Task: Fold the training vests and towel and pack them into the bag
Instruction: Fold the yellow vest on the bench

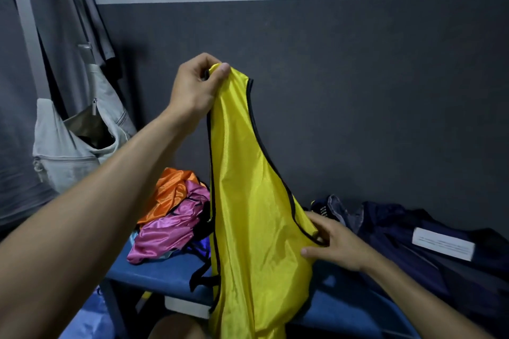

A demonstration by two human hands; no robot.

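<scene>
Head view: the yellow vest [248,201] hangs above the blue bench [170,270], its bottom cut off. The dark bag [440,250] lies at the bench's right end, crumpled vests [170,217] at its back edge. Left hand [195,85] pinches the strap; right hand [336,242] grips the armhole edge.

The yellow vest [248,201] runs off the bottom edge, so its hem is unseen, and it hides the middle of the counter [165,270]. Beneath the pink vest [168,231] and orange vest [170,190], other cloth shows only in slivers. Print on the dark bag's [413,242] white label [443,246] is too small to read.
</scene>
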